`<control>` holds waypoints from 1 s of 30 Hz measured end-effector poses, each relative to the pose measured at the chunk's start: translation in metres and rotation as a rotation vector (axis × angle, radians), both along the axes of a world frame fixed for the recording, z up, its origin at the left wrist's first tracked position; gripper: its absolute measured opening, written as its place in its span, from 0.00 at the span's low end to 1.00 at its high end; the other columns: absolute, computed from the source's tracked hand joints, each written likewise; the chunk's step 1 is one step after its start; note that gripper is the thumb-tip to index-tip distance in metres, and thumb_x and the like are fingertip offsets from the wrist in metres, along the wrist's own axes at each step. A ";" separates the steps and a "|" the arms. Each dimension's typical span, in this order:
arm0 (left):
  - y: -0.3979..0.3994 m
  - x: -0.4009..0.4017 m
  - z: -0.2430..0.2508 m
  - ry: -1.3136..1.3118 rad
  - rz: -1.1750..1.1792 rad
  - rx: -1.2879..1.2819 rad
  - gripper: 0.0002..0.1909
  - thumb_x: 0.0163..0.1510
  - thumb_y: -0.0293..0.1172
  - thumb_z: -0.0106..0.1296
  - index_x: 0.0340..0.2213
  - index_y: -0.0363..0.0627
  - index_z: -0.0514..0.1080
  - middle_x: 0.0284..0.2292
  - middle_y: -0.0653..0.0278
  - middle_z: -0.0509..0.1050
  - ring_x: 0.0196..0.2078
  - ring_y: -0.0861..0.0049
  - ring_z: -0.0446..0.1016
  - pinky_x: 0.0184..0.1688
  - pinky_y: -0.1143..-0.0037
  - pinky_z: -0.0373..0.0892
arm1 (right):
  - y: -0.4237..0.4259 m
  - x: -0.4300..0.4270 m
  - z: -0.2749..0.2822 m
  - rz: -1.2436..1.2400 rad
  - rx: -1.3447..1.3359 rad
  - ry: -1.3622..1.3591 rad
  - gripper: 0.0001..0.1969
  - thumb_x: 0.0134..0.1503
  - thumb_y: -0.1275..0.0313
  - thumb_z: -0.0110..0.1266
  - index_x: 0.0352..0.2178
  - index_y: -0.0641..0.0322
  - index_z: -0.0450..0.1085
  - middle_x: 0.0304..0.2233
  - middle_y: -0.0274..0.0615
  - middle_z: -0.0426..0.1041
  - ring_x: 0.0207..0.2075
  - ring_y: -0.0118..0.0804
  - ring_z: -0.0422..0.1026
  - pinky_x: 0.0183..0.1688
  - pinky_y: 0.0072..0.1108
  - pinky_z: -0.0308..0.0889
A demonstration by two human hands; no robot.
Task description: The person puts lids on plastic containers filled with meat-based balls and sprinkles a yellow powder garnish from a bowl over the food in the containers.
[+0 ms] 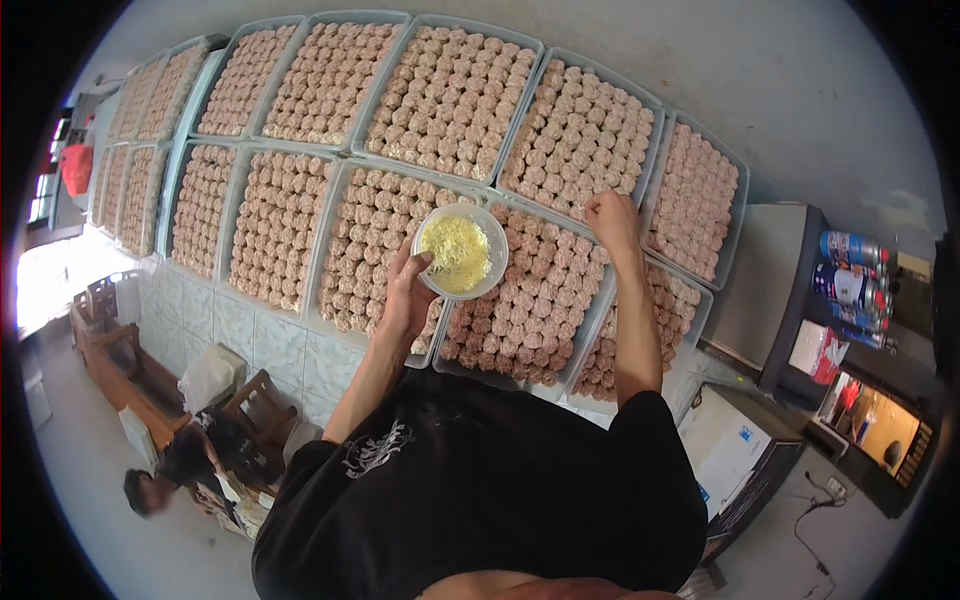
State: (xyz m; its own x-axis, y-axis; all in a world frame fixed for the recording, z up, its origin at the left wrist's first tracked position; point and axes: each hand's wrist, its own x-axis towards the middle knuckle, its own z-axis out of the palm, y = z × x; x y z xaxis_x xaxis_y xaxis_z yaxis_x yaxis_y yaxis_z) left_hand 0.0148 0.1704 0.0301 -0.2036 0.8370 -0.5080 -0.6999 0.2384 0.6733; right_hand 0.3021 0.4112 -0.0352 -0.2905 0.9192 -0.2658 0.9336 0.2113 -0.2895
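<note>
My left hand [409, 289] holds a round translucent plastic tub [495, 281] by its side, thumb over the rim. Pale yellow shreds [457, 251], like grated cheese, lie inside it. The tub is above the near row of plastic trays. My right hand [613, 221] hovers at the near corner of a far-row tray [611, 73], with fingertips drawn together; whether they pinch anything is hidden. Rows of round pinkish minced-meat balls [585, 135] fill that tray. Directly before me, another tray of meatballs [532, 300] lies partly beneath the tub and my right forearm.
More meatball trays [442, 97] stand edge to edge in two rows along the tiled counter [277, 341]. To the right are a grey cabinet [757, 277], gas canisters [851, 285] and a tissue pack [814, 352]. A seated person [217, 457] is at lower left, near wooden furniture [127, 367].
</note>
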 end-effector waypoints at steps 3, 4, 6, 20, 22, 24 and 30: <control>0.007 0.001 -0.004 0.016 0.017 -0.009 0.32 0.59 0.38 0.50 0.61 0.37 0.58 0.58 0.50 0.66 0.58 0.59 0.72 0.55 0.54 0.74 | 0.001 -0.002 -0.018 0.093 0.026 0.100 0.04 0.49 0.75 0.61 0.25 0.60 0.81 0.26 0.51 0.80 0.31 0.51 0.80 0.38 0.37 0.75; 0.003 0.002 -0.005 0.018 0.025 -0.011 0.32 0.59 0.38 0.50 0.61 0.37 0.58 0.58 0.50 0.66 0.58 0.59 0.72 0.55 0.54 0.74 | 0.001 -0.005 -0.019 0.103 0.053 0.097 0.04 0.49 0.75 0.61 0.25 0.60 0.81 0.26 0.51 0.80 0.31 0.52 0.80 0.38 0.38 0.75; -0.003 0.004 -0.009 0.029 0.037 -0.024 0.33 0.59 0.39 0.49 0.62 0.38 0.57 0.58 0.51 0.66 0.58 0.59 0.72 0.55 0.54 0.74 | 0.007 -0.020 -0.011 0.136 0.089 0.105 0.04 0.50 0.75 0.60 0.26 0.61 0.81 0.26 0.51 0.80 0.31 0.52 0.80 0.38 0.38 0.74; -0.038 0.005 -0.006 -0.050 0.193 -0.056 0.34 0.58 0.32 0.52 0.63 0.36 0.56 0.55 0.51 0.68 0.56 0.61 0.73 0.52 0.56 0.76 | 0.006 -0.080 -0.002 0.210 -0.038 0.160 0.07 0.53 0.73 0.60 0.32 0.64 0.80 0.31 0.54 0.80 0.35 0.55 0.79 0.38 0.38 0.73; -0.048 0.002 -0.013 -0.072 0.229 -0.008 0.33 0.57 0.31 0.52 0.61 0.37 0.58 0.54 0.51 0.69 0.54 0.60 0.74 0.49 0.57 0.78 | 0.011 -0.090 0.007 0.212 -0.037 0.215 0.08 0.53 0.70 0.61 0.33 0.63 0.80 0.31 0.53 0.80 0.35 0.53 0.80 0.38 0.37 0.73; -0.064 0.000 -0.032 -0.111 0.276 -0.061 0.28 0.57 0.31 0.53 0.56 0.37 0.61 0.51 0.52 0.70 0.52 0.61 0.75 0.46 0.59 0.78 | 0.007 -0.106 0.014 0.249 -0.002 0.134 0.12 0.54 0.65 0.61 0.35 0.63 0.80 0.33 0.53 0.81 0.37 0.51 0.80 0.39 0.37 0.73; -0.089 0.008 -0.010 -0.070 0.354 -0.157 0.32 0.56 0.32 0.57 0.60 0.43 0.61 0.52 0.59 0.69 0.55 0.66 0.73 0.50 0.57 0.77 | 0.013 -0.110 -0.019 0.298 -0.005 0.186 0.12 0.55 0.71 0.61 0.36 0.72 0.79 0.32 0.55 0.80 0.36 0.49 0.80 0.40 0.35 0.72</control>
